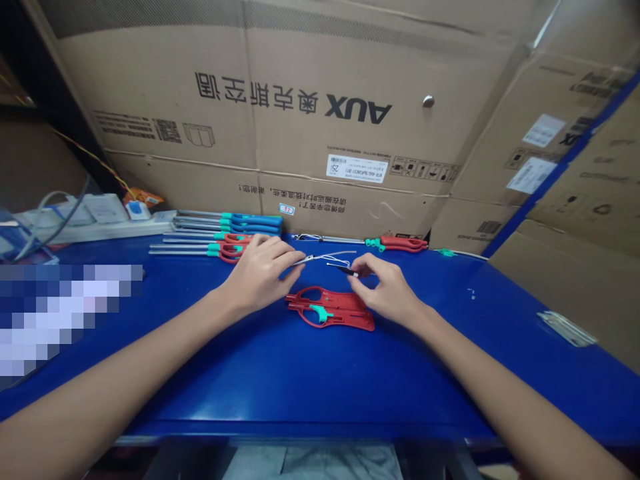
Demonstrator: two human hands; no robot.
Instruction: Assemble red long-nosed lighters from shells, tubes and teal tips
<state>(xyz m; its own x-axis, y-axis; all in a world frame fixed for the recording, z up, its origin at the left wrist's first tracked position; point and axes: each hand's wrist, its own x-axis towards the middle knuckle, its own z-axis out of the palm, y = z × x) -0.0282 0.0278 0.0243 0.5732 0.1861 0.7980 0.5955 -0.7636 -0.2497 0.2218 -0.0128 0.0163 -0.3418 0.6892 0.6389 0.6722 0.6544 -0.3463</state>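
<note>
My left hand (267,273) is closed on a thin metal rod (325,256) that points to the right, with a thin white wire running along it. A small black part (346,271) with a wire end is pinched between the thumb and fingers of my right hand (383,283). The white wire seems to link the rod and the black part. Below and between both hands, an opened red lighter casing (350,310) lies on the blue table (280,380), a teal trigger (320,312) in its near half.
Blue-handled lighters (255,223) and red-handled lighters (220,251) lie at the left. Further red handles (405,244) with rods lie along the back. A power strip (105,227) stands back left, and thin pale sticks (567,328) lie right. Cardboard (290,147) walls the back.
</note>
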